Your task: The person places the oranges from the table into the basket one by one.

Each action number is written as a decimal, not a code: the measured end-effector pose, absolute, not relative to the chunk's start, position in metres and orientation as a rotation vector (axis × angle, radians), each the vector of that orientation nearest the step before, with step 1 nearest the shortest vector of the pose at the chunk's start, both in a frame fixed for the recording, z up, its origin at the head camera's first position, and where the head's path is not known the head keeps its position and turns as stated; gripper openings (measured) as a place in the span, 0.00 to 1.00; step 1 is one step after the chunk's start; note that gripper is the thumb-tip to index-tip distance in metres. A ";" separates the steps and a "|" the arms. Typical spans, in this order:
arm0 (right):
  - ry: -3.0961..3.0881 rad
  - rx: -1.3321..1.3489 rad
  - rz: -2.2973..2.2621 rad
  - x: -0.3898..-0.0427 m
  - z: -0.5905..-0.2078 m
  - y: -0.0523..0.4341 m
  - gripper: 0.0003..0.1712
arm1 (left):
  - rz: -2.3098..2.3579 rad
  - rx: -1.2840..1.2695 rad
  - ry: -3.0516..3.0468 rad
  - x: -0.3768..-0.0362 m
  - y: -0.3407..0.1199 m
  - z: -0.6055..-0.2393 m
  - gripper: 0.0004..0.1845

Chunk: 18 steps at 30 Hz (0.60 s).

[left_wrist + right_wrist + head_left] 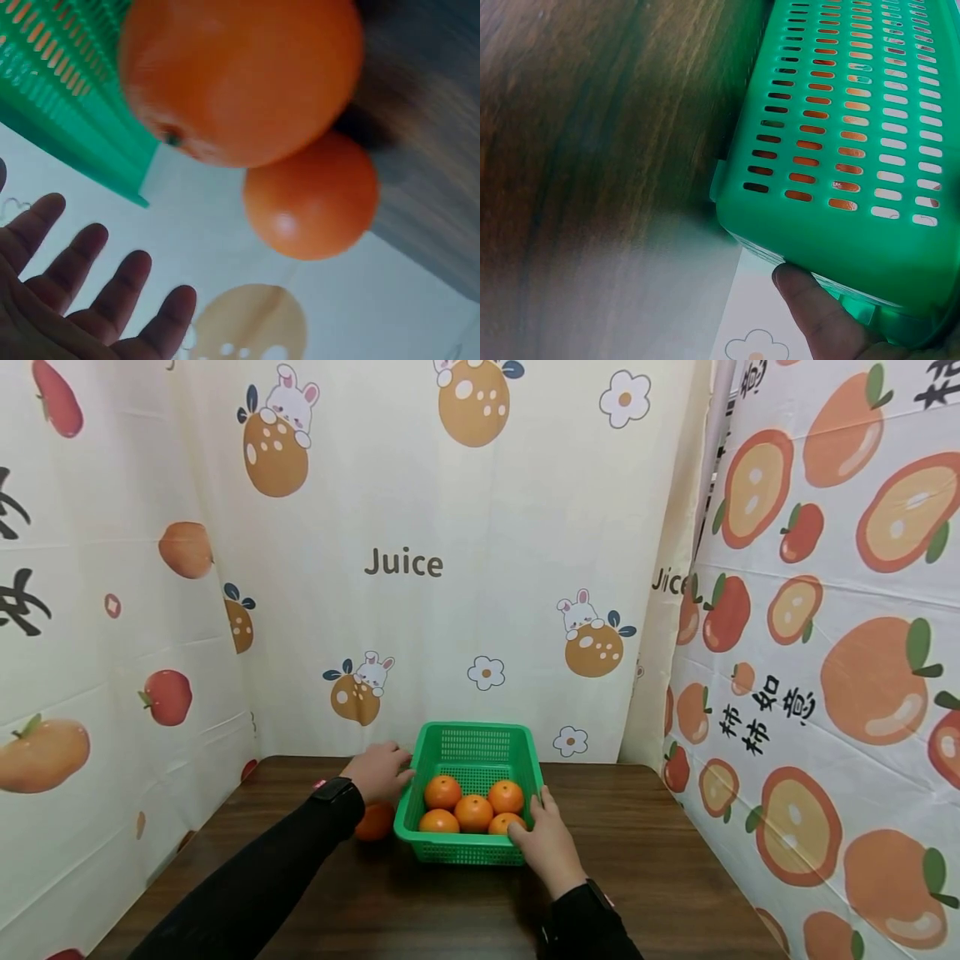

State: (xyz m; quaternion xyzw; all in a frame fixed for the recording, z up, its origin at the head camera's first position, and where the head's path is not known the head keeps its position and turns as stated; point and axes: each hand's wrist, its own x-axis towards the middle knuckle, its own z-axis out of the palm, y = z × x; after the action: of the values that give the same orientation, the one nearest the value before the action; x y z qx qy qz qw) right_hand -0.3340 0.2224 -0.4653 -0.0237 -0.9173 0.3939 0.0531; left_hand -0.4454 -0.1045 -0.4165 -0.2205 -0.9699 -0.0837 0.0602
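A green slotted basket point(474, 728) stands on the dark wooden table point(652, 860) and holds several oranges point(473, 812). My left hand point(378, 770) is at the basket's left rim, fingers straight and spread point(75, 262), holding nothing. A loose orange point(374, 822) lies on the table under that wrist. The left wrist view shows a large orange point(240, 75) close up and a second orange point(311, 199) beside the basket's corner point(67, 97). My right hand point(547, 835) grips the basket's right front corner, its thumb point(810, 307) against the basket wall point(840, 127).
Fruit-printed cloth walls point(450, 568) close in the table at the back and on both sides. Bare wood point(592, 112) lies to the basket's right and in front of it.
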 end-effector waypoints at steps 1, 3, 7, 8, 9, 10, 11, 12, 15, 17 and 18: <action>-2.789 -0.076 1.196 -0.334 -0.465 0.222 0.45 | -0.249 -0.644 -2.934 -0.445 -0.107 -0.418 0.21; -2.787 -0.085 1.196 -0.334 -0.465 0.222 0.45 | -0.228 -0.594 -2.934 -0.445 -0.113 -0.424 0.23; -2.784 -0.096 1.199 -0.332 -0.466 0.222 0.46 | -0.165 -0.503 -2.948 -0.448 -0.122 -0.442 0.25; -2.783 -0.095 1.200 -0.332 -0.466 0.222 0.46 | -0.162 -0.485 -2.952 -0.449 -0.124 -0.447 0.25; -2.783 -0.094 1.201 -0.332 -0.466 0.222 0.46 | -0.168 -0.469 -2.955 -0.449 -0.125 -0.451 0.25; -2.785 -0.094 1.199 -0.332 -0.466 0.222 0.46 | -0.174 -0.454 -2.960 -0.449 -0.127 -0.455 0.25; -2.785 -0.089 1.195 -0.332 -0.466 0.222 0.46 | -0.184 -0.439 -2.968 -0.449 -0.128 -0.458 0.25; -2.783 -0.087 1.194 -0.331 -0.466 0.222 0.46 | -0.197 -0.431 -2.971 -0.449 -0.128 -0.461 0.25; -2.783 -0.079 1.186 -0.331 -0.466 0.222 0.45 | -0.206 -0.419 -2.992 -0.447 -0.129 -0.467 0.25; -2.782 -0.071 1.179 -0.331 -0.466 0.221 0.45 | -0.196 -0.414 -3.008 -0.446 -0.129 -0.469 0.25; -2.782 -0.071 1.177 -0.330 -0.466 0.221 0.45 | -0.193 -0.413 -3.014 -0.445 -0.129 -0.470 0.25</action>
State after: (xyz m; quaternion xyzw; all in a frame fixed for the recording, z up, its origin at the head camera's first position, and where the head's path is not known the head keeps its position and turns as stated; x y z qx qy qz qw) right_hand -0.3304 0.2211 -0.4657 -0.0233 -0.9191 0.3888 0.0600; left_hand -0.4446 -0.1294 -0.4697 -0.1353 -0.9877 -0.0632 0.0467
